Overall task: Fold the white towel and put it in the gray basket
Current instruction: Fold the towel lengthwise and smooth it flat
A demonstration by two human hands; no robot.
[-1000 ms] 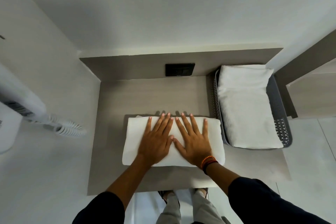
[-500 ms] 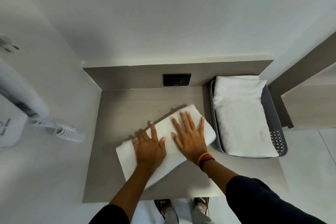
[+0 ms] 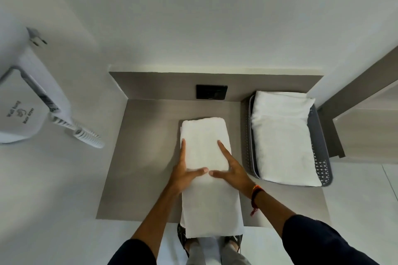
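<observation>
White towel lies on the desk as a long narrow strip, far end near the back wall, near end hanging past the front edge over the person's feet. Left hand flat along its left edge, right hand flat along its right edge, thumbs almost meeting across the middle; neither grip is clenched, both palms spread and pressing, nothing grasped. Looks like the step in hand is the next fold: best done by pinning the middle crease with the thumbs, then bringing the hanging near end up onto the far end, edges squared, so the bundle fits the basket. Gray basket sits just right of the towel, near but apart, with one folded white towel already filling most of it. Count: two white towels, one basket, two hands, one black wall plate, one wall hair dryer at left with coiled cord.
</observation>
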